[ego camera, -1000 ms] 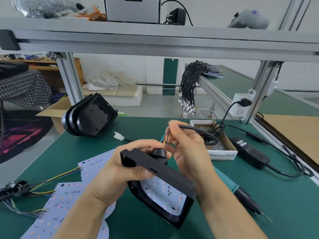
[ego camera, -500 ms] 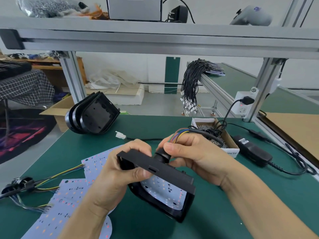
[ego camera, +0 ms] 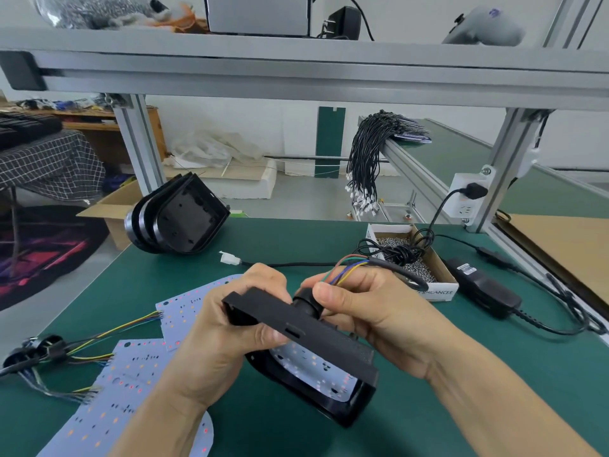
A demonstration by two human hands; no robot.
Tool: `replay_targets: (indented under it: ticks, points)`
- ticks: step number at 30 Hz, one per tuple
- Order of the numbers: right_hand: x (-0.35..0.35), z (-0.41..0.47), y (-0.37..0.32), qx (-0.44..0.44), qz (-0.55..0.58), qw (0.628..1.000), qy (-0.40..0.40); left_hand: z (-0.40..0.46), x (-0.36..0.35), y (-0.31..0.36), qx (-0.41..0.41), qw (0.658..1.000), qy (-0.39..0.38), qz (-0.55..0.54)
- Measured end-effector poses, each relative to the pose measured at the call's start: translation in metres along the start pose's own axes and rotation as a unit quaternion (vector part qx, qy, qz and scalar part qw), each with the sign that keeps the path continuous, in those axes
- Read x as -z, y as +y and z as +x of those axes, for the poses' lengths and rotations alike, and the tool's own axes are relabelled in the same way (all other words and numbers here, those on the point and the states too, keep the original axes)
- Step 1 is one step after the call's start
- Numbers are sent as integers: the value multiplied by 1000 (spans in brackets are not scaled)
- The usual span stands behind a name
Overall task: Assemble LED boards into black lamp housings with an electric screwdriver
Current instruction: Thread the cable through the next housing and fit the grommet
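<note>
the black lamp housing [ego camera: 316,338] is held above the green table [ego camera: 461,407], gripped at its upper-left end by the left hand [ego camera: 227,328], with its long axis sloping down to the right and a white led board [ego camera: 313,367] seen seated inside it. the round black grommet [ego camera: 304,303] on its back, just right of the left hand, is pinched by the right hand [ego camera: 365,308], and the coloured wires [ego camera: 346,265] are led up and away from it, so any pull is judged to go to the right. on the box of screws [ego camera: 428,275] only "…alancer" can be read.
</note>
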State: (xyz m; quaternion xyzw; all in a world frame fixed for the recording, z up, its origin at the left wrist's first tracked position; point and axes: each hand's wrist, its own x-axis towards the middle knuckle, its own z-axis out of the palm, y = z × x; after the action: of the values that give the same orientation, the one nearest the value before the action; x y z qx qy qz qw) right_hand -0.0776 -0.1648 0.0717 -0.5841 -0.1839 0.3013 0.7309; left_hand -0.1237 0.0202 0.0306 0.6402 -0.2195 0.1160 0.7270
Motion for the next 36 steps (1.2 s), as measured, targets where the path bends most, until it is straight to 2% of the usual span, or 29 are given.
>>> replay_targets:
  ticks: [6,13,16,19,24,31,36]
  points:
    - [0,-2,-9,-17,-59,998,-26,-2,0,-1,-1,1000,17,4]
    - [2,2,-8,-11,-59,998,-38,2,2,3,15,999,-28,5]
    - [2,4,-14,-49,-90,994,-49,2,1,2,21,1000,-10,-2]
    - [6,6,-20,-71,-98,991,-58,3,0,4,15,999,-38,14]
    - [6,3,-26,-75,-119,989,-38,5,-2,5,23,998,-55,16]
    - [-1,-1,-23,-37,-126,991,-23,4,-3,2,24,999,-32,-8]
    - [-8,-5,-2,-17,-67,997,27,0,-2,-1,11,1000,13,-11]
